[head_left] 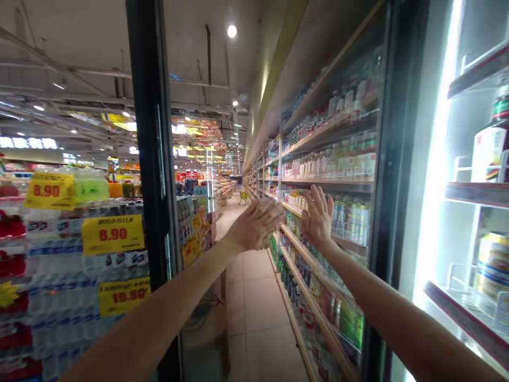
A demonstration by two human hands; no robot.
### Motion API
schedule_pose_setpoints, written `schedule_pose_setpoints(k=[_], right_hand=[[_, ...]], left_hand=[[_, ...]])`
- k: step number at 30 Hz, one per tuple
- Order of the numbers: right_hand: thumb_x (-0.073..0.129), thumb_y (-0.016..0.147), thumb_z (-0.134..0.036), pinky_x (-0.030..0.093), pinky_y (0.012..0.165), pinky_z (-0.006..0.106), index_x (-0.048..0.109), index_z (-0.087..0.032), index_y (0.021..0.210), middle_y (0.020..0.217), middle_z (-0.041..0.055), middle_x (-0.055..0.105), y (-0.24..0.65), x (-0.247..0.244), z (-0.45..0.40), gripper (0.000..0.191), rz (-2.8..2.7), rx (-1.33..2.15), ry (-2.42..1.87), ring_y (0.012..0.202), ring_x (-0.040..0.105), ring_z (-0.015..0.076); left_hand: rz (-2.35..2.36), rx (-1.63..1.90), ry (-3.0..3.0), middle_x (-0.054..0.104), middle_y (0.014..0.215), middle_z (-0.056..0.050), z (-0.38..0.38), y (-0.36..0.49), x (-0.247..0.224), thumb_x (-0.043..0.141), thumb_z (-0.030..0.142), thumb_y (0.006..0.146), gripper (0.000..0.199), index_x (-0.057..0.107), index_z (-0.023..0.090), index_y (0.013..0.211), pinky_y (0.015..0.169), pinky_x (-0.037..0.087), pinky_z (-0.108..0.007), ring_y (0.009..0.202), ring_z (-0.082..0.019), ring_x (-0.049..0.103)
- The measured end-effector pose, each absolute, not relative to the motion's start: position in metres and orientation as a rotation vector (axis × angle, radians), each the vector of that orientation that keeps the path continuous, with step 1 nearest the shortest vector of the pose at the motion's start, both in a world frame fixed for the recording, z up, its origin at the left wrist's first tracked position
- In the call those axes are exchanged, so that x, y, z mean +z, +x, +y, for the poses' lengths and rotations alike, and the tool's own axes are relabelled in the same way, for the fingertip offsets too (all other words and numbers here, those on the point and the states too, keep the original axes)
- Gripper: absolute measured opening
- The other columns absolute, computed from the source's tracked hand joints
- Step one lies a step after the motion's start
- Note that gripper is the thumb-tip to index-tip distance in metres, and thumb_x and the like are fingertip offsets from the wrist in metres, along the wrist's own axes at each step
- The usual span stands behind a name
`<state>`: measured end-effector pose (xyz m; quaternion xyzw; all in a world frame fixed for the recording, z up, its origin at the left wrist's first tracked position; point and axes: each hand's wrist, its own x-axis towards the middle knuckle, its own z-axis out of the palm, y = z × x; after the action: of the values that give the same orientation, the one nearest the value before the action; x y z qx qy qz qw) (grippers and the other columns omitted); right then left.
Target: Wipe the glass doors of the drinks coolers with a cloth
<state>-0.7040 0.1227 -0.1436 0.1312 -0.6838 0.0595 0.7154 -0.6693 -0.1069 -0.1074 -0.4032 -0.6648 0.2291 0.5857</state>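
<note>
Both my arms reach forward toward the glass panel of a dark-framed cooler door (153, 159), which stands swung out ahead of me. My left hand (256, 223) is stretched out with its fingers extended, and motion smears its outline near the fingertips. To its right, my right hand (318, 215) is raised with its fingers apart. Nothing shows in either hand. Whether the palms touch the glass, I cannot tell. Bottled drinks (342, 156) on shelves show behind my right hand, seen through or mirrored in the glass.
At right is a lit cooler interior with wire-fronted shelves (475, 192), a dark bottle (491, 143) and a can (493, 265). Stacked packs of bottled water (59, 286) with yellow price signs (113, 234) stand at left. A tiled floor (258, 302) shows through the glass.
</note>
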Motion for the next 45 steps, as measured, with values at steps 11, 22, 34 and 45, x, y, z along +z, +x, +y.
schedule_pose_setpoints(k=[11, 22, 34, 45], right_hand=[[0.035, 0.087, -0.026, 0.017, 0.109, 0.047, 0.028, -0.024, 0.140, 0.144, 0.0091, 0.036, -0.703, -0.144, 0.122, 0.054, -1.527, 0.151, 0.298, 0.136, 0.025, 0.0221], [0.034, 0.086, -0.025, 0.018, 0.109, 0.047, 0.027, -0.024, 0.140, 0.142, 0.0103, 0.038, -0.706, -0.144, 0.123, 0.055, -1.483, 0.142, 0.318, 0.135, 0.027, 0.0226], [0.036, 0.086, -0.024, 0.021, 0.108, 0.047, 0.025, -0.025, 0.141, 0.142, 0.0098, 0.038, -0.705, -0.147, 0.125, 0.056, -1.465, 0.140, 0.363, 0.135, 0.028, 0.0223], [0.036, 0.086, -0.023, 0.020, 0.108, 0.047, 0.027, -0.022, 0.140, 0.142, 0.0109, 0.038, -0.704, -0.146, 0.124, 0.055, -1.456, 0.133, 0.365, 0.135, 0.028, 0.0228]], left_hand=[[-1.514, 0.427, -0.828, 0.039, 0.140, -0.007, -0.114, -0.667, -0.119, 0.044, 0.032, 0.087, 0.047, 0.040, 0.022, 0.132, 0.110, 0.022, -0.047, 0.135, -0.028, 0.021], [-1.512, 0.090, -0.472, 0.034, 0.142, -0.010, -0.152, -0.667, -0.078, 0.045, 0.033, 0.086, 0.047, 0.041, 0.022, 0.132, 0.109, 0.023, -0.049, 0.137, -0.029, 0.015], [-1.512, 0.099, -0.404, 0.035, 0.142, -0.007, -0.164, -0.662, -0.058, 0.042, 0.033, 0.088, 0.045, 0.039, 0.024, 0.132, 0.108, 0.024, -0.048, 0.134, -0.029, 0.023], [-1.560, 0.523, -0.870, 0.041, 0.139, -0.001, -0.157, -0.658, -0.151, 0.045, 0.034, 0.086, 0.044, 0.042, 0.028, 0.130, 0.112, 0.018, -0.042, 0.135, -0.023, 0.022]])
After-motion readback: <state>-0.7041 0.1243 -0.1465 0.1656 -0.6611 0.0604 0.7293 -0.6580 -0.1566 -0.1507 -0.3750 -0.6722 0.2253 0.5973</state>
